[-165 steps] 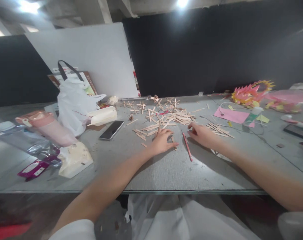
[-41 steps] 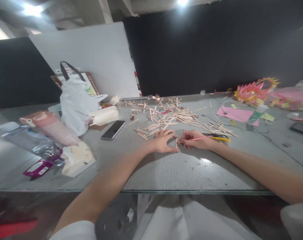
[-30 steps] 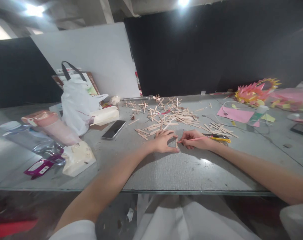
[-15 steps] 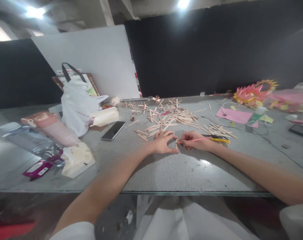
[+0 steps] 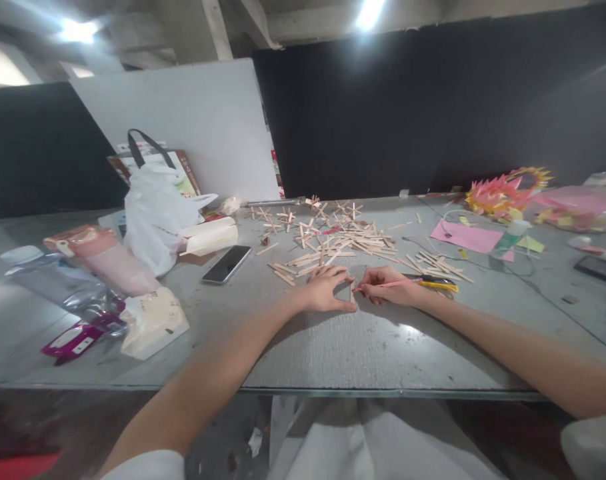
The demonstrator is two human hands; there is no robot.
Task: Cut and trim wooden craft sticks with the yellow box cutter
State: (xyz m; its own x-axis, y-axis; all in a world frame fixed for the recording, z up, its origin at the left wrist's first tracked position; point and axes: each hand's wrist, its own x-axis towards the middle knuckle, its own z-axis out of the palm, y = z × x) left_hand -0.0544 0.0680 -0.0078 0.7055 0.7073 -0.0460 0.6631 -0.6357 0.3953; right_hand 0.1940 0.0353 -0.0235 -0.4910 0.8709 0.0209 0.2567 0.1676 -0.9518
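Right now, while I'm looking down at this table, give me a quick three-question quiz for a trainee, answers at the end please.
1. Which hand holds the pink pen or pencil? A) left B) right C) neither
2. True or false: the white plastic bag is on the person's left.
3. Fill in: the left hand spans a single wooden ____.

Key: 1. B, the right hand; 2. true; 3. stick.

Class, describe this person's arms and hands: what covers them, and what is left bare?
The left grip and right grip are ungloved hands. Forearms are bare, no watch or bracelet visible. The left sleeve and right sleeve look pale and plain.
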